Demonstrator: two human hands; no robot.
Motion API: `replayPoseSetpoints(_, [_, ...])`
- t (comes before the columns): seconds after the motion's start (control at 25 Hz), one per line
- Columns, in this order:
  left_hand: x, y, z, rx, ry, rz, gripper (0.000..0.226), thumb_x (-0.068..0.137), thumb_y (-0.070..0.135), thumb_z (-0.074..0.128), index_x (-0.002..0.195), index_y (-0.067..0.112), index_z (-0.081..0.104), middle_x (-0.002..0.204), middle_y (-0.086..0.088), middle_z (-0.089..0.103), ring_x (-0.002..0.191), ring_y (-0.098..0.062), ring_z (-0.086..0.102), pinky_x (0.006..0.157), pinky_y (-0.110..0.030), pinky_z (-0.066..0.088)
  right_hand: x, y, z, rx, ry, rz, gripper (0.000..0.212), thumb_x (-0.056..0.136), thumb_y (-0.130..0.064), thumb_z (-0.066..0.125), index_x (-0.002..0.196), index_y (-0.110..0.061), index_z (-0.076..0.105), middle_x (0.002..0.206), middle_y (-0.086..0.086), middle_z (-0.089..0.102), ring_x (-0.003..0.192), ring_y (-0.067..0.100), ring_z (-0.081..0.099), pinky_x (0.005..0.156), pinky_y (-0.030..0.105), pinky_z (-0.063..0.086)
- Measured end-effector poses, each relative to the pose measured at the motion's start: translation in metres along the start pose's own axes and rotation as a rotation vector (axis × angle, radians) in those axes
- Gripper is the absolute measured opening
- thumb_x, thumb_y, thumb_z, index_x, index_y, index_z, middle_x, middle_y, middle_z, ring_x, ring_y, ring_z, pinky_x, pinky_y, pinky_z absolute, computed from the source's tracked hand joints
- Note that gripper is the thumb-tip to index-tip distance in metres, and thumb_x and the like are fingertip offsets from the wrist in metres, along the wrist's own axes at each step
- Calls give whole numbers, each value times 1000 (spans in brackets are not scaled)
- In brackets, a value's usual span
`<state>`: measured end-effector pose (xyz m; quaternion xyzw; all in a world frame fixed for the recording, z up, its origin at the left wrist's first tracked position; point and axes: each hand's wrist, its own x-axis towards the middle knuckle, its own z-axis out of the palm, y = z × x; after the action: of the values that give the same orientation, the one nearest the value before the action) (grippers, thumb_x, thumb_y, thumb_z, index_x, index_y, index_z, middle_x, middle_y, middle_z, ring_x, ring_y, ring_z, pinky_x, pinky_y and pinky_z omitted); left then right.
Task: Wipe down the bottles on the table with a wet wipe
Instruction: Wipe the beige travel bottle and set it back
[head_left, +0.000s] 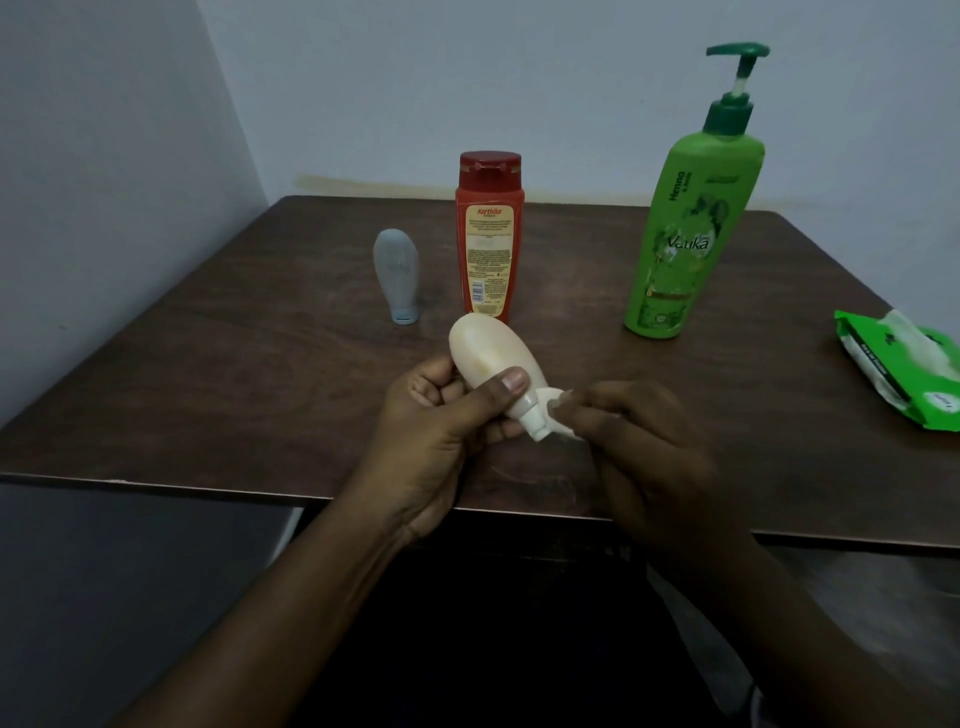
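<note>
Left hand (441, 410) grips the cream oval plastic bottle (493, 364) above the bench's (208, 364) near edge, long axis pointing nozzle-first toward the right hand (639, 436), which pinches a crumpled white wet wipe (558, 410) against that nozzle.

Two bare forearms, no sleeves, watch or rings visible. Left hand (441, 415) thumbnail short, trimmed, pale. Right hand (644, 441) seen from the back, knuckles showing. Dark clothing on lap, unclear.
</note>
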<state>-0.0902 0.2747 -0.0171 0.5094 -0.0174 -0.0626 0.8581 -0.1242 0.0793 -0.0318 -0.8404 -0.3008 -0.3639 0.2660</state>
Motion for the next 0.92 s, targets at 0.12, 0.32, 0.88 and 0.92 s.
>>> replayPoseSetpoints(0.12, [0,0,0,-6,-12,-2,47,79,7,76,124,-5,65,111,-24,76,98,-30,77,75,-34,64,0,6,3,-4,-13,47,27,93,1,54,114,-1,72,111,12,66,100,25,62,82,38,50])
replayPoseSetpoints(0.32, [2,0,-3,-35,-34,-25,54,79,7,74,131,-2,61,113,-17,77,104,-26,74,79,-31,64,-2,5,2,72,8,59,26,93,2,55,111,-3,73,112,10,66,102,24,62,82,39,50])
replayPoseSetpoints(0.88, [-4,3,-1,-61,-51,-49,59,78,5,74,136,9,62,113,-11,74,107,-17,73,98,-35,58,0,7,9,-81,31,41,26,92,3,55,112,0,73,109,15,67,96,31,62,79,42,50])
replayPoseSetpoints(0.92, [-4,4,-1,-56,-60,-56,60,79,4,72,137,9,61,117,-11,75,110,-17,73,100,-37,57,1,10,10,-47,33,101,29,88,6,56,112,0,72,109,14,67,96,30,62,78,45,50])
